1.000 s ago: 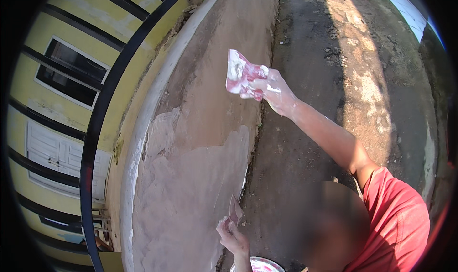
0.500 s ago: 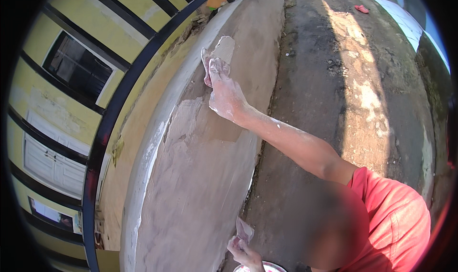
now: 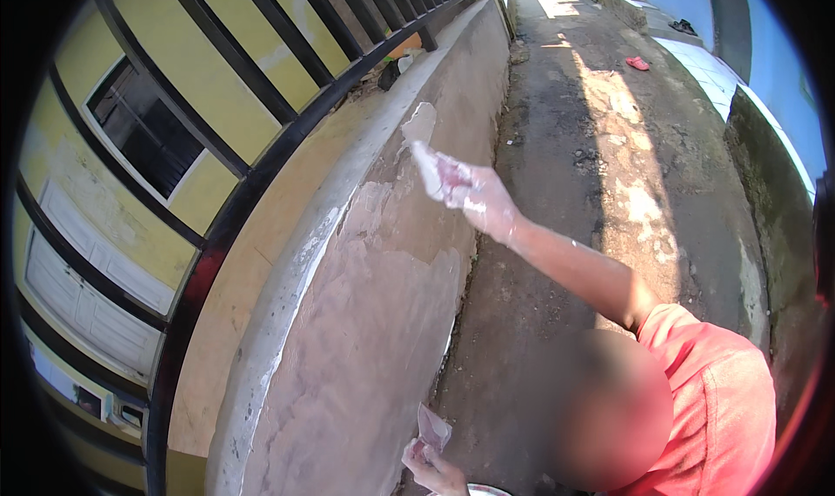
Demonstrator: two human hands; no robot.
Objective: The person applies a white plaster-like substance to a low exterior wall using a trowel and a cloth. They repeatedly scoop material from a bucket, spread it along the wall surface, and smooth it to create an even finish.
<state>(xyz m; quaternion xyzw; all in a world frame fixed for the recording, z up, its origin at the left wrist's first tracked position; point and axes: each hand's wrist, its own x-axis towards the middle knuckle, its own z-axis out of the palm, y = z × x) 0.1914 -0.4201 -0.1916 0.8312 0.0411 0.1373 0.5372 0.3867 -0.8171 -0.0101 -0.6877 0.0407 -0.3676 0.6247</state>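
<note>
A red, short-sleeved shirt (image 3: 726, 396) is worn.

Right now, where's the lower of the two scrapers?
Head view, bottom centre: the lower scraper is in the left hand, beside the low wall, up and left of a round white rim at the bottom edge.
</note>
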